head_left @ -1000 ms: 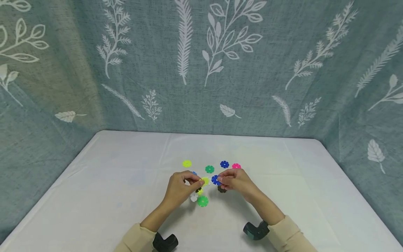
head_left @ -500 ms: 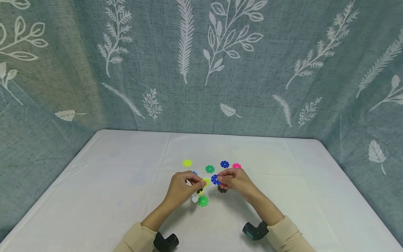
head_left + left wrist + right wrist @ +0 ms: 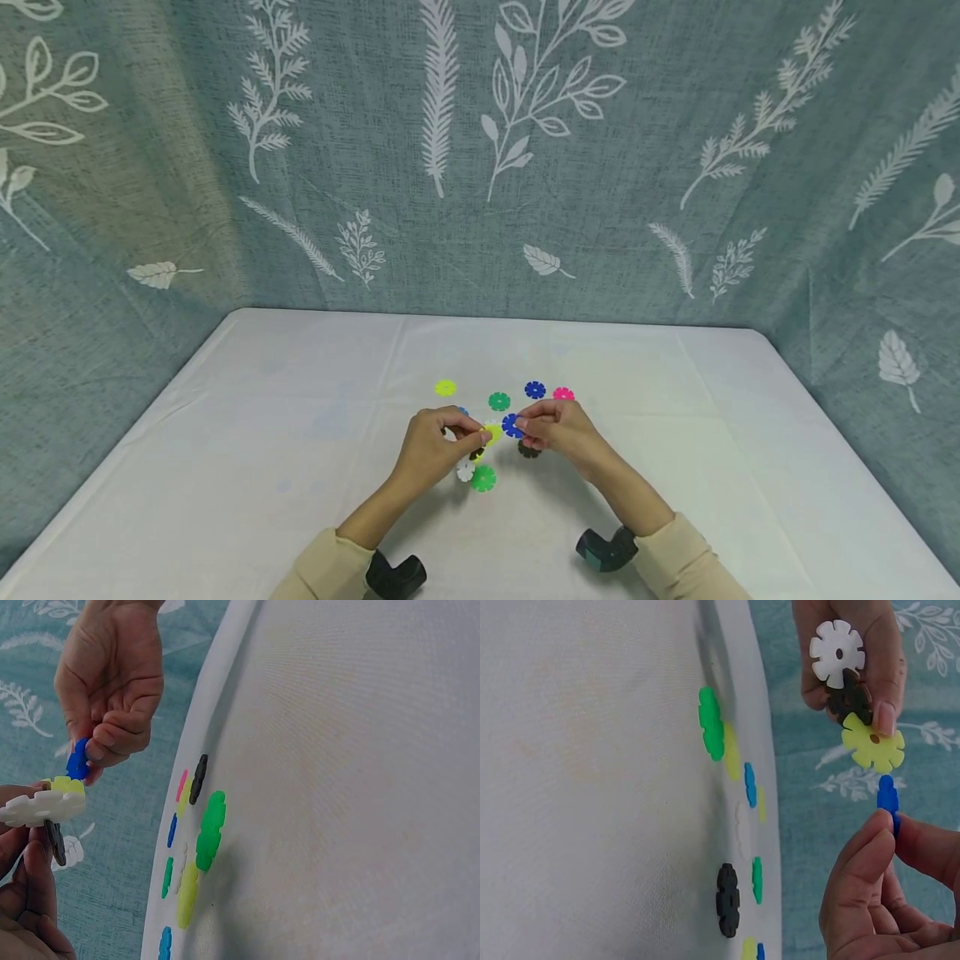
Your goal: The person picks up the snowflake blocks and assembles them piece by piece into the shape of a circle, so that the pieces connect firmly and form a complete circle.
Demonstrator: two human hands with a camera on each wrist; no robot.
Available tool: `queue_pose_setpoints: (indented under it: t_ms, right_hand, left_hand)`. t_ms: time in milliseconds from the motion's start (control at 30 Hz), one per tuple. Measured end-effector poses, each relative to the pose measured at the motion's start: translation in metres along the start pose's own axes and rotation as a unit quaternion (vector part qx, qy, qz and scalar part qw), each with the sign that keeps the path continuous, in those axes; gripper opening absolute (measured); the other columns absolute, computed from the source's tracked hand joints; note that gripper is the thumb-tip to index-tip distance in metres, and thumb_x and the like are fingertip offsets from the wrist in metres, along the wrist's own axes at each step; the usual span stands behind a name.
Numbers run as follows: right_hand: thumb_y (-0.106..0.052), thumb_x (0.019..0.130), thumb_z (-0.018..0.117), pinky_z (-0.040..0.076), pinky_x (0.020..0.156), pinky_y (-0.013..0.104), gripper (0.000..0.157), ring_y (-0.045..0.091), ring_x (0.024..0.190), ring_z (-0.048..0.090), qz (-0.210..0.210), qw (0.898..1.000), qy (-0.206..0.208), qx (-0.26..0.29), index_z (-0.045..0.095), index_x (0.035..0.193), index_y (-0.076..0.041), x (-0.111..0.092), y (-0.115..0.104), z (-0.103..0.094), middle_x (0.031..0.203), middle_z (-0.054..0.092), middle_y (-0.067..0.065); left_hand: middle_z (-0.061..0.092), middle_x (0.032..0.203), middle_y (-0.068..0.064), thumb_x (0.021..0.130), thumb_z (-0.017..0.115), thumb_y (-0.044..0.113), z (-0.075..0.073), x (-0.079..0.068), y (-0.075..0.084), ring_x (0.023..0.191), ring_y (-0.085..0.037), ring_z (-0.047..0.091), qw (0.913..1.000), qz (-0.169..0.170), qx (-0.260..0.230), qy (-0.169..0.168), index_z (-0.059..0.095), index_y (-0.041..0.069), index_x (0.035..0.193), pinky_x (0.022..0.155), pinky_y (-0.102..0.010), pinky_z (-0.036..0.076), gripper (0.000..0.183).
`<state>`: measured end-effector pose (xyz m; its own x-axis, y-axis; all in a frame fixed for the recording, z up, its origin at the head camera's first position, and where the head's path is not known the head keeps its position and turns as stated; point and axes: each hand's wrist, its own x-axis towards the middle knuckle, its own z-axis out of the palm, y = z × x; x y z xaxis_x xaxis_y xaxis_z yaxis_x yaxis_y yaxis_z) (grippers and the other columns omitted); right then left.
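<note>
My left hand (image 3: 435,442) pinches a yellow notched disc (image 3: 873,744), a flower-shaped interlocking piece. Joined to it in a chain are a black disc (image 3: 849,703) and a white disc (image 3: 838,652). Between thumb and fingers, my right hand (image 3: 562,435) pinches a blue notched disc (image 3: 887,793). Seen from the right wrist, the blue disc stands edge-on with its tip right at the yellow disc's rim. In the left wrist view, the blue disc (image 3: 77,759) overlaps the yellow disc's edge. Both hands are raised over the white tabletop.
Loose discs lie beneath and beyond the hands: green (image 3: 483,478), another green (image 3: 499,402), yellow (image 3: 446,388), dark blue (image 3: 535,390), pink (image 3: 564,394) and black (image 3: 529,449). The table has a white cloth (image 3: 300,400). A patterned curtain (image 3: 360,167) hangs behind.
The left hand's chain has shifted slightly right, toward the blue disc. The right hand has moved a touch left with the blue disc. Both grips stay the same.
</note>
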<state>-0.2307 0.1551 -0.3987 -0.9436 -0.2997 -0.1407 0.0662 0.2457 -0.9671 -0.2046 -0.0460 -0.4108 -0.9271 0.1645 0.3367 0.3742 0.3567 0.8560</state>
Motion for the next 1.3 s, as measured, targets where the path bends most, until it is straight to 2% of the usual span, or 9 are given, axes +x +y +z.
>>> queue_pose_setpoints:
  t_ms: [167, 467, 1300]
  right_hand:
    - [-0.012, 0.087, 0.06, 0.053, 0.069, 0.025, 0.025, 0.009, 0.067, 0.059, 0.001, 1.0, -0.001, 0.001, 0.058, 0.1, 0.01, 0.0, -0.001, 0.0, 0.077, 0.065, 0.002]
    - [-0.012, 0.087, 0.061, 0.052, 0.067, 0.023, 0.026, 0.009, 0.065, 0.059, -0.001, 1.0, -0.006, 0.006, 0.057, 0.099, 0.011, 0.0, -0.002, -0.001, 0.077, 0.065, 0.001]
    - [-0.014, 0.086, 0.062, 0.052, 0.065, 0.022, 0.026, 0.011, 0.064, 0.061, 0.019, 1.0, 0.006, -0.008, 0.061, 0.098, 0.009, 0.0, -0.007, 0.001, 0.076, 0.067, 0.004]
  left_hand:
    - [0.067, 0.067, -0.004, 0.074, 0.075, 0.01, 0.001, 0.0, 0.004, 0.06, -0.004, 0.054, 0.9999, -0.004, 0.01, -0.001, 0.072, 0.006, 0.071, 0.061, -0.021, 0.042, 0.006]
    - [0.066, 0.066, -0.013, 0.074, 0.07, -0.001, -0.008, -0.004, 0.039, 0.059, -0.007, 0.054, 0.9999, -0.008, 0.004, -0.013, 0.069, -0.003, 0.069, 0.06, -0.022, 0.043, 0.006]
    - [0.064, 0.064, -0.014, 0.074, 0.071, 0.0, -0.008, -0.002, 0.04, 0.058, -0.01, 0.054, 0.9996, -0.007, 0.001, -0.027, 0.069, -0.003, 0.068, 0.059, -0.021, 0.041, 0.007]
